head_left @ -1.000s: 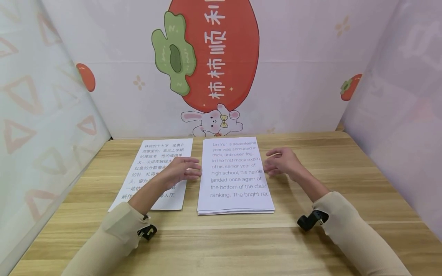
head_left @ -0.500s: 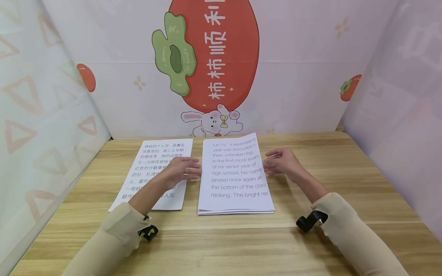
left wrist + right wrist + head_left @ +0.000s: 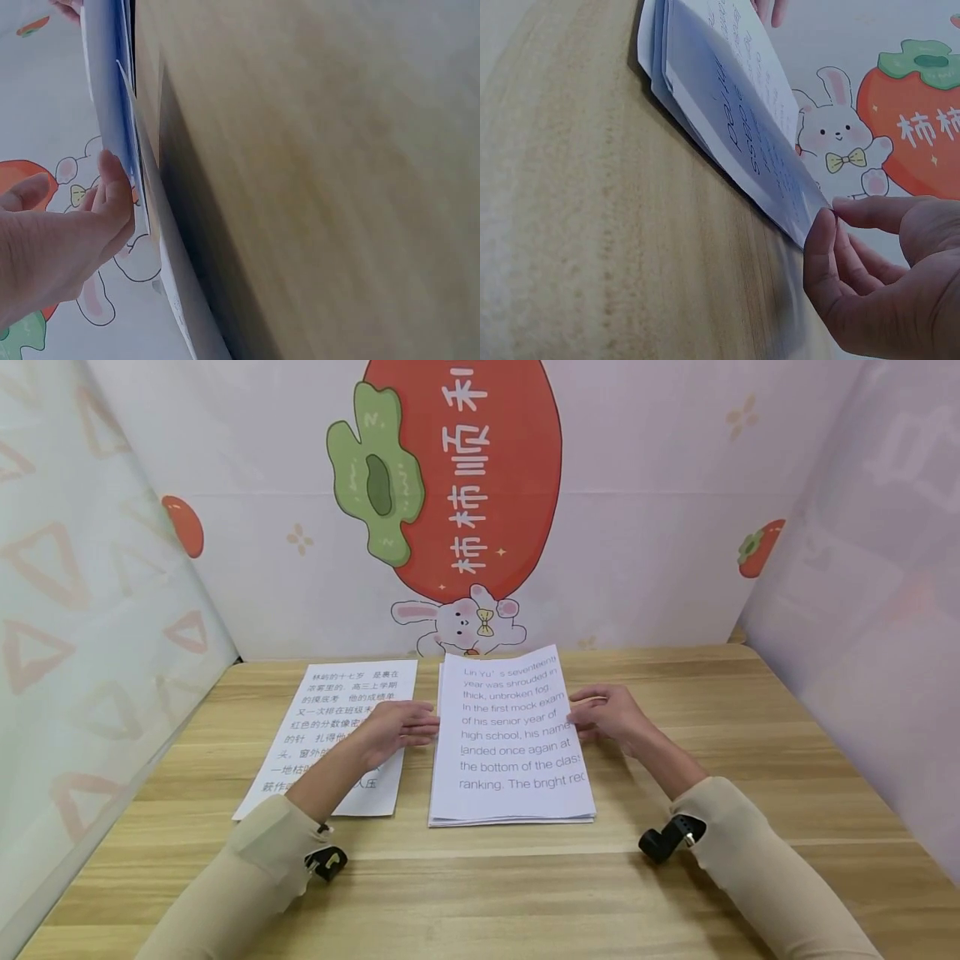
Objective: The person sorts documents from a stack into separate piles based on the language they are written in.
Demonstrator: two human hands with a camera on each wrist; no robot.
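Observation:
A printed English sheet (image 3: pixel 510 735) tops a paper stack (image 3: pixel 437 814) in the middle of the table, its far edge bowed up. In the right wrist view my right hand (image 3: pixel 885 270) pinches that sheet's right edge between thumb and fingertips. My left hand (image 3: pixel 393 731) is at the stack's left edge, fingers nearly straight. The left wrist view shows its fingertips against the lifted paper and the thumb held apart; whether they press cannot be told. A sheet with Chinese text (image 3: pixel 345 689) lies left of the stack, partly hidden under my left hand and forearm.
The wooden table (image 3: pixel 495 902) extends in front of and beside the papers. Behind it stands a white backdrop (image 3: pixel 247 568) with a persimmon and rabbit print, and similar panels flank both sides. Black wrist cameras (image 3: pixel 671 839) sit at both cuffs.
The top sheet's far edge has risen, first at the right corner and then along the left too. My right hand has shifted slightly left onto the sheet's edge; my left hand has barely moved.

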